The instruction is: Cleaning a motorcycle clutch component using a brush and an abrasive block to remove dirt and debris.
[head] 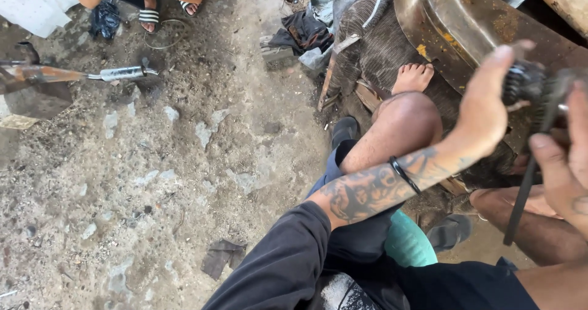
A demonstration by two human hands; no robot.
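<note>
At the right edge of the frame, the left hand (484,111) has its grip clasped round a dark, greasy toothed part (522,82), fingers curled over its top. Just beside it, the right hand (566,163) has its grip closed on a thin black rod (528,181) that slants down toward the lower right. To work well here, the part should be held steady with the rod kept square to it. Behind stands a rusty curved metal panel (465,22); a bare foot (413,77) rests on a dark ribbed mat (373,52) above the dirt floor (153,181).
</note>
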